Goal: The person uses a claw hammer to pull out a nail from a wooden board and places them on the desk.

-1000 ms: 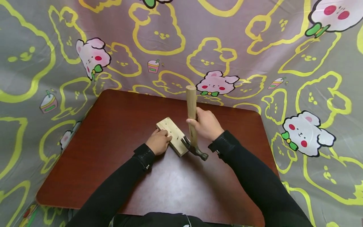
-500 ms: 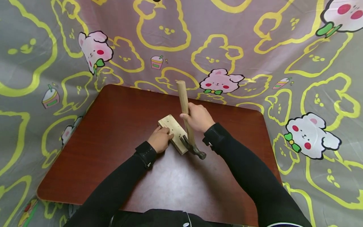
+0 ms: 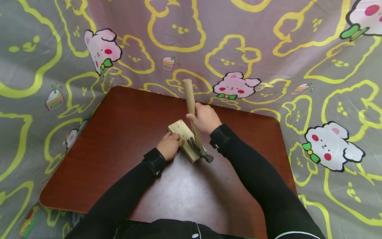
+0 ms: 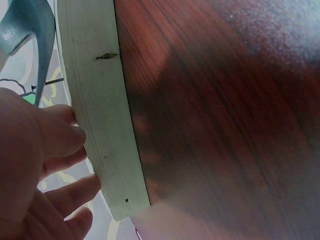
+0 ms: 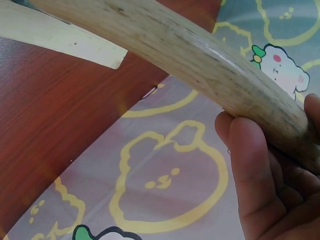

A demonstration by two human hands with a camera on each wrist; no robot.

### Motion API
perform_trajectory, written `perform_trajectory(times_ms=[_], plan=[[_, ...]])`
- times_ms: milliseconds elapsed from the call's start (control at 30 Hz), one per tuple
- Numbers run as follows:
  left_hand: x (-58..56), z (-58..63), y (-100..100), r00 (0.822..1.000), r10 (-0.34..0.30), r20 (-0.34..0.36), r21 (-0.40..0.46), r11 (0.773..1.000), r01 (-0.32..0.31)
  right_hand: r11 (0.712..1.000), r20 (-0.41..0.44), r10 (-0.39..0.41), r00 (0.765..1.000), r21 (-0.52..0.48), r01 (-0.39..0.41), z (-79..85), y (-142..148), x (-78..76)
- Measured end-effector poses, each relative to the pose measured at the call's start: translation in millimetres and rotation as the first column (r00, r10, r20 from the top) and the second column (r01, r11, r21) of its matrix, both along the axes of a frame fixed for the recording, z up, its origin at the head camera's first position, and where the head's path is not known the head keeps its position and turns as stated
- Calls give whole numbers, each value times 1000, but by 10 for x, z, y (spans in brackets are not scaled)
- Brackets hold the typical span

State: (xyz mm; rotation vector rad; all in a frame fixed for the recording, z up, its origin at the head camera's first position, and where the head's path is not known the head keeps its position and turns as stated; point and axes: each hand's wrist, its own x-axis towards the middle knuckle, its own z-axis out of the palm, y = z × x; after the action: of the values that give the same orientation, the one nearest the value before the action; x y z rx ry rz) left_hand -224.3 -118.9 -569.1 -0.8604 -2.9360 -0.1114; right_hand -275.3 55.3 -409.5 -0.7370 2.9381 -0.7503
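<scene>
A claw hammer (image 3: 188, 94) stands nearly upright, head down, over a pale wooden block (image 3: 180, 128) on the table. My right hand (image 3: 206, 118) grips its wooden handle partway up, thumb along the side. The hammer's claw lies low over the block's near half, its striking face pointing right. In the left wrist view a thin nail (image 4: 54, 81) sticks out of the block, close beside the claw (image 4: 44, 55). My left hand (image 3: 169, 146) holds the block from its left side, fingertips (image 4: 75, 140) bent over the edge. Small dark holes mark the wood.
The reddish-brown table (image 3: 119, 132) has rounded corners. A printed cloth (image 3: 179, 59) with rabbit figures hangs close behind it and along both sides.
My right hand has brought the hammer leftward, its handle top leaning further left and the claw further over the block. The left hand keeps its hold; the head view has shifted slightly.
</scene>
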Motion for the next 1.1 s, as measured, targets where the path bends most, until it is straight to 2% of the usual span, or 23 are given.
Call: perform_trajectory(times_ms=[200, 433, 667, 833, 967, 1100], plan=[[-37, 0, 9, 1000, -11, -8, 13, 1000, 11, 1000, -14, -8, 1000, -8, 8, 34, 23, 6], [-16, 27, -5, 1000, -20, -13, 38, 999, 20, 999, -50, -14, 999, -30, 13, 30, 66, 67], [-18, 27, -2, 1000, -23, -1, 27, 999, 23, 999, -31, -27, 999, -43, 26, 33, 163, 122], [-16, 21, -5, 1000, -2, -2, 0, 1000, 2, 997, -33, -32, 999, -67, 30, 14, 230, 148], [-1, 14, -5, 1000, 2, 10, 2, 1000, -2, 997, -31, -48, 998, -62, 46, -20, 268, 186], [15, 14, -3, 1000, 14, 18, 15, 1000, -14, 997, -45, -31, 999, -74, 28, -48, 274, 215]])
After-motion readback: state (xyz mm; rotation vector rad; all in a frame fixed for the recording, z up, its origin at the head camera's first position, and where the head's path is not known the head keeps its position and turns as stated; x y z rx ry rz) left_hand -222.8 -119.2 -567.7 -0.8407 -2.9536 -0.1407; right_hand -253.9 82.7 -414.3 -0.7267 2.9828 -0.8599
